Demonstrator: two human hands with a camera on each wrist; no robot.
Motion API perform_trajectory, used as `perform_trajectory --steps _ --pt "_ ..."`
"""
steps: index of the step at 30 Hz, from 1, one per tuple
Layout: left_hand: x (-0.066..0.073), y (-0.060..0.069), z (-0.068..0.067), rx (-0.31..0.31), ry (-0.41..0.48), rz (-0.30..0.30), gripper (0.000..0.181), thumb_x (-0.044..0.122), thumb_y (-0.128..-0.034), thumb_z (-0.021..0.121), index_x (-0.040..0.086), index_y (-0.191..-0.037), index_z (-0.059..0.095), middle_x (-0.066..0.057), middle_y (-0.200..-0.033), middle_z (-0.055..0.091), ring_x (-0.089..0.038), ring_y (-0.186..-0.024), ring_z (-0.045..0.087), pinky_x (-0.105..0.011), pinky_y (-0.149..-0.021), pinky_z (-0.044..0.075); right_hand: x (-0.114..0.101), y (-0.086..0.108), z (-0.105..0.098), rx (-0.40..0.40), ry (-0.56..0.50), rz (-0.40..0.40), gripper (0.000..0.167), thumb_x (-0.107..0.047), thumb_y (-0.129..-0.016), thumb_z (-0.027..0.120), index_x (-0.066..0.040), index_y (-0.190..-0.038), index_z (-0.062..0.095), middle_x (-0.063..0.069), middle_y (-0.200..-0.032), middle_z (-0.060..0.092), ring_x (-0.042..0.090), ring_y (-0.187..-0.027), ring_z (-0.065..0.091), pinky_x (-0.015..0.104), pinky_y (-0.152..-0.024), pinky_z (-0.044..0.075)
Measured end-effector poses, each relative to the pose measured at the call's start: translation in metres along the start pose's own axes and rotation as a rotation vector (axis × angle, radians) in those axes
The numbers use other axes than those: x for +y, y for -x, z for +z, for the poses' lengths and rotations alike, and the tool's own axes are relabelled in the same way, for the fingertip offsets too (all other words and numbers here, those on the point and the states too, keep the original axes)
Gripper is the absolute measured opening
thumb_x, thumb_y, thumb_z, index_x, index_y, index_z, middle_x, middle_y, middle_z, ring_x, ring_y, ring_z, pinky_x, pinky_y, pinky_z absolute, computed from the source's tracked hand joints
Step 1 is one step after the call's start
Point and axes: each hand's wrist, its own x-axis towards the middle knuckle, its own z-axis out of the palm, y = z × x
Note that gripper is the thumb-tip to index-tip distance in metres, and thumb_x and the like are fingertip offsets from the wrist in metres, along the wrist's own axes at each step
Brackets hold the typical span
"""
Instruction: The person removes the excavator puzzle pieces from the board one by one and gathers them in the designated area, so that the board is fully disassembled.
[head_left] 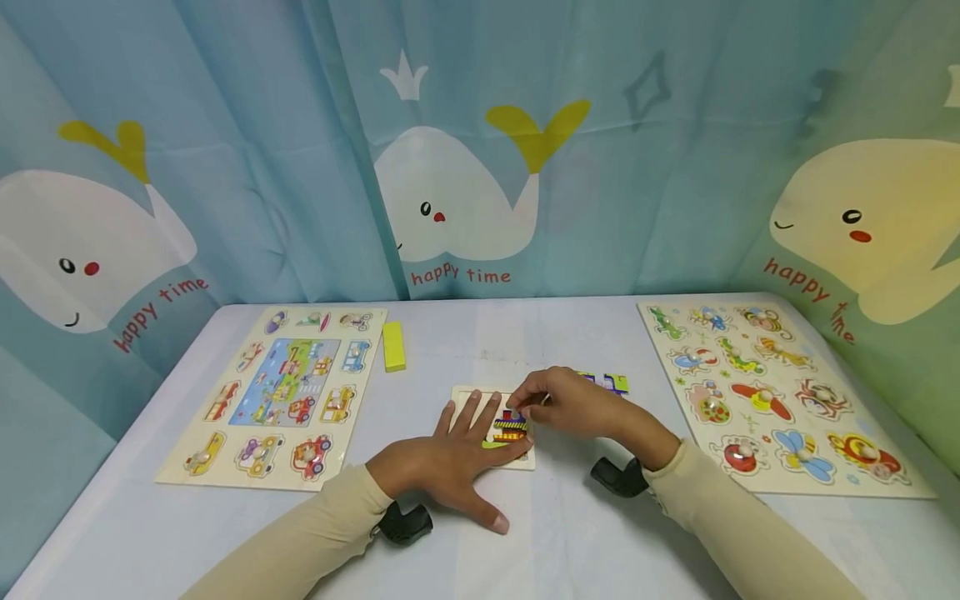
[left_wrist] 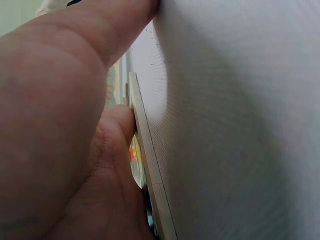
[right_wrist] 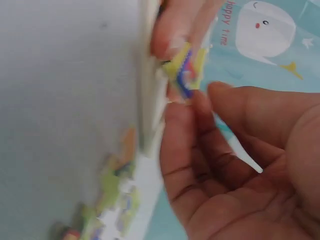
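Note:
My left hand (head_left: 450, 471) lies with its fingers spread across a small wooden puzzle board (head_left: 467, 392), its thumb out on the tablecloth. Colourful fitted artwork (head_left: 510, 429) shows between its fingers. In the left wrist view, the edge of the puzzle board (left_wrist: 142, 117) runs beside the palm. At the board's right side, my right hand (head_left: 573, 404) has thumb and fingers brought together. In the right wrist view, a blurred yellow and blue puzzle piece (right_wrist: 184, 72) is at those fingertips, close to a left finger. The fingers partly cover it.
Loose jigsaw pieces (head_left: 617, 383) lie behind the right hand. A vehicle peg board (head_left: 352, 417) is at the left, an insect peg board (head_left: 712, 446) at the right. A yellow-green block (head_left: 393, 347) lies near the vehicle board. A whale-print curtain (head_left: 457, 100) hangs behind the table.

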Motion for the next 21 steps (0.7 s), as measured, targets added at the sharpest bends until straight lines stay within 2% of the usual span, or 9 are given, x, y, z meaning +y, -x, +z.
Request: perform_trajectory --steps 7,12,16,21 --pt "-0.001 0.000 -0.001 -0.005 0.013 0.009 0.094 0.070 -0.0773 0.065 0.042 -0.154 0.019 -0.008 -0.160 -0.019 -0.031 -0.141 -0.028 -0.060 -0.109 -0.012 0.007 -0.003 0.006 0.021 -0.053 -0.032 0.014 0.005 -0.090 0.064 0.004 -0.102 0.072 0.007 -0.097 0.068 0.014 -0.087 0.061 0.026 -0.075 0.051" --pt "0.000 0.001 0.000 -0.001 0.024 0.004 0.094 0.069 -0.0772 0.066 0.042 -0.154 0.020 -0.008 -0.160 -0.019 -0.030 -0.141 -0.028 -0.059 -0.108 -0.013 0.007 -0.004 0.011 0.033 -0.062 -0.001 0.014 0.007 -0.089 0.064 0.002 -0.100 0.072 0.006 -0.095 0.065 0.013 -0.085 0.059 0.027 -0.075 0.051" --pt "0.000 0.001 -0.001 -0.001 0.024 0.003 0.094 0.069 -0.0773 0.066 0.042 -0.154 0.019 -0.008 -0.160 -0.020 -0.030 -0.141 -0.029 -0.059 -0.108 -0.014 0.008 -0.005 0.012 0.001 -0.077 0.019 0.017 0.009 -0.088 0.062 0.002 -0.101 0.070 0.004 -0.097 0.067 0.013 -0.083 0.060 0.027 -0.074 0.051" --pt "0.000 0.001 -0.001 -0.001 0.013 0.001 0.095 0.070 -0.0771 0.065 0.043 -0.154 0.018 -0.008 -0.160 -0.019 -0.031 -0.140 -0.029 -0.059 -0.108 -0.014 0.009 -0.005 0.012 -0.007 -0.146 0.022 0.020 0.010 -0.088 0.059 0.003 -0.102 0.070 0.005 -0.097 0.069 0.015 -0.083 0.059 0.026 -0.074 0.050"
